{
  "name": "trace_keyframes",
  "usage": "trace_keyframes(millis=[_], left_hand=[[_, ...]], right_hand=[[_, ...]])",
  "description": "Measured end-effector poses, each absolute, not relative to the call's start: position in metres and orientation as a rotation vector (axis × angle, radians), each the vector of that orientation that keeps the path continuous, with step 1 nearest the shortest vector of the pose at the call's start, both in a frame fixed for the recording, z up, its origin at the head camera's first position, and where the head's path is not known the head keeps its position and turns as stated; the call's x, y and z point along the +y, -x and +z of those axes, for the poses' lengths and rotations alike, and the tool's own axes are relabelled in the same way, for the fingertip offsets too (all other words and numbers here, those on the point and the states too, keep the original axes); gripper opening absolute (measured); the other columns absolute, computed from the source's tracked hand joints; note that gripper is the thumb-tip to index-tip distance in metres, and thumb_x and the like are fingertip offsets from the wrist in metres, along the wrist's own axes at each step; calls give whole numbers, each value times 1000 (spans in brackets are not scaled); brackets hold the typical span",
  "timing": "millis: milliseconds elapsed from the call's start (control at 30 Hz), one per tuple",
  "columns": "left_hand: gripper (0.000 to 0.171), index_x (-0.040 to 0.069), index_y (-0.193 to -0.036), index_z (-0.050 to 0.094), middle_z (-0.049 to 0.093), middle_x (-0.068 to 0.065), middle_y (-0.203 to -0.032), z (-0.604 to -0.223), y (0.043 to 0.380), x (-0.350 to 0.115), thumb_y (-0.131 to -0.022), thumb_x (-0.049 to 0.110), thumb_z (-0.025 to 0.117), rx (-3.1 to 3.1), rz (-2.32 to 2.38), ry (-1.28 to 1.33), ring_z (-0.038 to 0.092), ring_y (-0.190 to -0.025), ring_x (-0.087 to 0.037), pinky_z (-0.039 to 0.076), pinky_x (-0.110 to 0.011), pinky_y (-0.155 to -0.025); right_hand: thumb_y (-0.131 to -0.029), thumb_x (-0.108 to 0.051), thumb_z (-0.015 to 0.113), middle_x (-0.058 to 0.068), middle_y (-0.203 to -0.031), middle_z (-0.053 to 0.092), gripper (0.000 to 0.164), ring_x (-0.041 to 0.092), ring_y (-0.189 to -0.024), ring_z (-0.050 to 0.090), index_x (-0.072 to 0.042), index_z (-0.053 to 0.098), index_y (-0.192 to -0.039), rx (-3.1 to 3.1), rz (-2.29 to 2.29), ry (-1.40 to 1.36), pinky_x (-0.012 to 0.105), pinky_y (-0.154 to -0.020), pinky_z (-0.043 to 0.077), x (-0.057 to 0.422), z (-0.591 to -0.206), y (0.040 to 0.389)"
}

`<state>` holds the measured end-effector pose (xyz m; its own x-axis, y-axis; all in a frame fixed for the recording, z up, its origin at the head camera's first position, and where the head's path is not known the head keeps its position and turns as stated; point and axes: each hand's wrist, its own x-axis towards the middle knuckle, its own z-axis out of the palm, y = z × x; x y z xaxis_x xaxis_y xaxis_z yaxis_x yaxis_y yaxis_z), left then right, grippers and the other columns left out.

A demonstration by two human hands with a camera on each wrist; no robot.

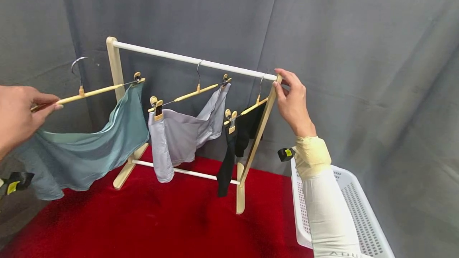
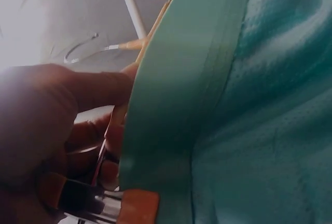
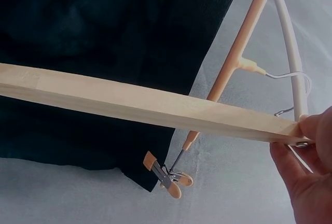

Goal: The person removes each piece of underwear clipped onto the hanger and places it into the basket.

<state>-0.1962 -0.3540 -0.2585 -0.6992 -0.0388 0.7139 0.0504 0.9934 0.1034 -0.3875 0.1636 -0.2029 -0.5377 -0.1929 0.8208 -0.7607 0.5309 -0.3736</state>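
Pinched between thumb and fingers of the left hand (image 1: 21, 112), at the left edge of the frame, was a wooden hanger (image 1: 100, 92), tilted up to the right. Teal cloth (image 1: 93, 150) drooped below it, a clip (image 1: 138, 78) gripping its right corner; its metal hook (image 1: 81, 59), upper left, stood apart from the white rod (image 1: 161, 53). Right of centre, the right hand (image 1: 294, 98) held the rack (image 1: 257, 138) by its top corner, thumb and fingers around the wood.

From the rod hung a pale grey garment (image 1: 183, 130) at centre and a black one (image 1: 226, 166) just right of it, each on its own hanger.

Deep red fabric (image 1: 150, 218) covered the surface across the bottom of the frame, the rack's feet resting on it. A grey curtain (image 1: 358, 51), softly folded, filled the background from edge to edge. At lower right sat a white slotted basket (image 1: 362, 214), partly hidden by a white sleeve (image 1: 331, 210).
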Motion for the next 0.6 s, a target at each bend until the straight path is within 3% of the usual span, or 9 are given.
trace_keyframes(millis=[67, 133, 267, 333, 600], left_hand=[[12, -13, -81, 62, 50, -15, -59, -266, 188, -355, -79, 0, 64, -2313, -232, 30, 41, -51, -23, 33, -38, -46], [12, -10, -78, 63, 47, -7, -57, -276, 180, -359, -81, 1, 63, -2272, -280, 78, 36, -50, -16, 30, -31, -44], [4, -6, -73, 65, 44, 0, -56, -292, 164, -365, -76, -4, 66, -2233, -413, 202, 29, -44, -6, 24, -23, -37], [8, -5, -71, 66, 43, 2, -55, -300, 155, -365, -67, -11, 68, -2245, -468, 248, 27, -42, -4, 22, -21, -34], [22, 7, -69, 66, 40, 10, -56, -326, 115, -354, -57, -10, 73, -2371, -446, 309, 27, -44, 1, 23, -16, -34]], right_hand=[[-90, -13, 54, 7, -118, 55, 35, 12, -101, 54, -14, 56, -125, -2022, 965, -775, 30, -85, 48, 164, -203, 388], [-91, -14, 54, 8, -119, 55, 35, 11, -102, 54, -14, 55, -126, -2035, 956, -767, 30, -86, 47, 164, -203, 387], [-91, -14, 53, 9, -120, 55, 36, 12, -104, 53, -15, 54, -126, -2057, 964, -751, 30, -87, 47, 165, -203, 386], [-91, -13, 54, 7, -120, 55, 36, 12, -104, 53, -16, 55, -126, -2056, 978, -752, 30, -87, 47, 165, -203, 386], [-90, -13, 55, 9, -119, 55, 37, 12, -102, 54, -17, 54, -127, -2068, 982, -750, 31, -88, 47, 163, -202, 387]])
